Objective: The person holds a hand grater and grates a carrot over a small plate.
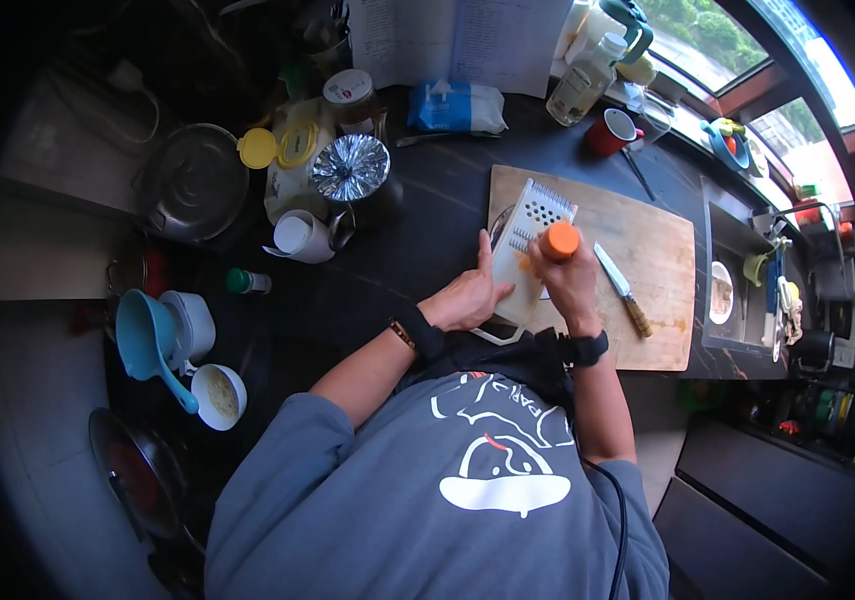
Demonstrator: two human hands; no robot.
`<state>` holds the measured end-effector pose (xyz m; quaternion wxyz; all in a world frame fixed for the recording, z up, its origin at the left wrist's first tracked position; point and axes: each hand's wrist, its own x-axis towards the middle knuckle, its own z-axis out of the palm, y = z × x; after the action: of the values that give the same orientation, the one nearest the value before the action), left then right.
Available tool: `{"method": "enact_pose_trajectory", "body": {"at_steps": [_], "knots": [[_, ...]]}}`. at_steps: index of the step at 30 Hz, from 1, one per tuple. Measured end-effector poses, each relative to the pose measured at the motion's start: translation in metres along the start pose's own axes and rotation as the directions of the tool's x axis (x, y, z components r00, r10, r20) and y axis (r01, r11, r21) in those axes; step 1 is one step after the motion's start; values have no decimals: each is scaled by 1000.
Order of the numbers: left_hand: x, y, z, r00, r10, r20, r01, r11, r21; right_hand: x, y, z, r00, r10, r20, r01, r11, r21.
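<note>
A white grater [524, 262] leans over the left part of a wooden cutting board [648, 235], its handle toward my body. My left hand [468, 297] steadies the grater's left edge, index finger stretched along it and the other fingers bent around the side. In my right hand [570, 283] is a thick orange carrot [560, 241], cut end up, held against the grating face. Orange shreds lie on the grater beside the carrot. A knife [620, 285] with a patterned handle rests on the board, right of my right hand.
Beyond the board are a blue-white packet [456, 108], a clear bottle [585, 82] and a red mug [612, 132]. To the left stand a foil-topped container [351, 168], a green-capped jar [249, 282] and a blue ladle [146, 335]. A sink [743, 240] is at right.
</note>
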<state>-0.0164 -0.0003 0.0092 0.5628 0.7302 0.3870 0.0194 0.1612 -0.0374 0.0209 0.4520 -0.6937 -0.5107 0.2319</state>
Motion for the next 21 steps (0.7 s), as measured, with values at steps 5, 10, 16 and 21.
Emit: {"method": "enact_pose_trajectory", "body": {"at_steps": [5, 10, 16, 21], "knots": [[0, 1, 1, 1000, -22, 10, 21, 999, 39, 2, -2, 0, 984, -168, -61, 163, 983, -79], [0, -3, 3, 999, 36, -19, -37, 999, -24, 20, -5, -2, 990, -115, -82, 111, 992, -54], [-3, 8, -3, 998, -49, 34, 47, 998, 48, 1, 1, 5, 1000, -5, 15, 6, 1000, -2], [-1, -2, 2, 999, 33, -9, -33, 999, 27, 19, -7, 1, 994, -79, -75, 75, 996, -51]]}}
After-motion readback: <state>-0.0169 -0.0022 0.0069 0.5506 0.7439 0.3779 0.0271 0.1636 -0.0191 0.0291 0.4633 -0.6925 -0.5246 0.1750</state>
